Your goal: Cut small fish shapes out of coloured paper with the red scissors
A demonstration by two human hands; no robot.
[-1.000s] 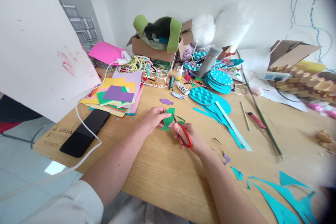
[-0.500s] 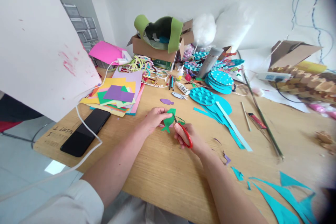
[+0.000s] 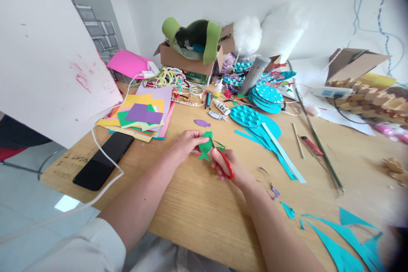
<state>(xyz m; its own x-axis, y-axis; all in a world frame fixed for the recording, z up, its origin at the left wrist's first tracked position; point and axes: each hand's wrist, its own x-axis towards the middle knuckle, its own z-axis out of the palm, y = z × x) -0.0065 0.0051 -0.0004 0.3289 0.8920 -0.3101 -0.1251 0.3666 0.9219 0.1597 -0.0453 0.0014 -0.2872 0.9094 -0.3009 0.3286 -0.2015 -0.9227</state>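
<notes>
My left hand [image 3: 188,143] pinches a small piece of green paper [image 3: 205,147] whose lower end is cut like a fish tail. In my right hand [image 3: 227,165] is a pair of scissors [image 3: 228,165] with red handles. Their blades lie against the right edge of the green paper, where a thin green strip curls away. Just beyond the hands lie a purple paper fish [image 3: 202,123] and a white fish shape with a dark outline [image 3: 217,115]. Something pinkish under the green paper is mostly hidden.
Left stand stacked coloured papers [image 3: 145,114] and a black phone [image 3: 103,161] crossed by a white cable. Blue paper discs and strips [image 3: 280,153], a grey flask [image 3: 255,75] and a glue bottle [image 3: 222,107] lie behind. Right are a cutter [image 3: 312,146], a long stick [image 3: 318,144] and blue scraps [image 3: 338,242].
The green paper has turned slightly, its tail end shifting a little to the right. Both hands keep nearly the same place and grip.
</notes>
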